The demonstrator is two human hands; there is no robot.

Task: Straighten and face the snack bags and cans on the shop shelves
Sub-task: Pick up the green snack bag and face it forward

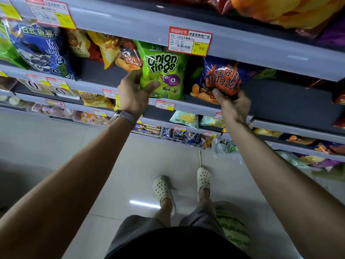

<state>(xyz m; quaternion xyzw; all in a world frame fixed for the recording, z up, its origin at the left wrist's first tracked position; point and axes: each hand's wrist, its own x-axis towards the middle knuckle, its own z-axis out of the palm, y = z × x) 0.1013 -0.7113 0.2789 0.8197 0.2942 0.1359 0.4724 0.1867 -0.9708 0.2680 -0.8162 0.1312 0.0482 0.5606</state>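
Note:
A green onion rings bag stands upright on the grey shelf, facing out. My left hand grips its lower left edge, thumb across the front. To its right a blue and orange chip bag leans on the same shelf. My right hand holds that bag at its bottom, fingers curled round the lower edge. Orange and yellow snack bags lie tilted behind and left of the green bag.
A blue fish-snack bag stands at the left. A price tag hangs from the shelf above. Lower shelves hold several small packets. A watermelon lies on the tiled floor by my right foot.

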